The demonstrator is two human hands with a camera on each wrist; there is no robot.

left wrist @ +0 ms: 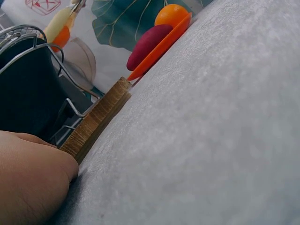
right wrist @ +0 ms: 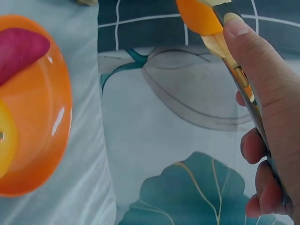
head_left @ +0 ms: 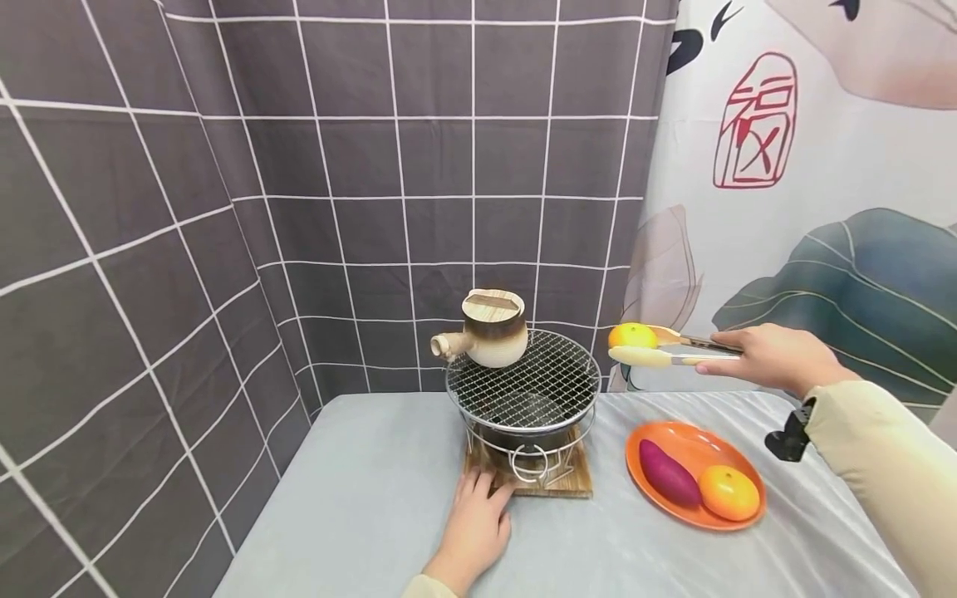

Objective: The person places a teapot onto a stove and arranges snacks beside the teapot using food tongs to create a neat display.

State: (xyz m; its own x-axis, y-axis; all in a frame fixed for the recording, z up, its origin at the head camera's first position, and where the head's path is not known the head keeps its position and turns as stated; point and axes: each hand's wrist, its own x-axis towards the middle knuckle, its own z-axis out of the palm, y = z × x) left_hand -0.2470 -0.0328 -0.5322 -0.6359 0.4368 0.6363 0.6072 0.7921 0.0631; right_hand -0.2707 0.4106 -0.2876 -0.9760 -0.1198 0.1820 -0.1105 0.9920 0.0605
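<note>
A gridded backdrop (head_left: 437, 158) hangs behind the counter (head_left: 359, 498). I have my right fingers (head_left: 727, 337) curled round tongs (head_left: 643, 358) pinching an orange (head_left: 633, 335), aloft right of the grill (head_left: 553, 374), tips pointing left toward it; my left fingers (head_left: 478, 485), loosely spread, rest on the board (head_left: 574, 482).

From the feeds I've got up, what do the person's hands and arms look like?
Both the left hand and right hand are bare, with no gloves visible. The right sleeve is long, cream and loose; only the edge of a matching left sleeve shows. A small black device sits at the right cuff.
</note>
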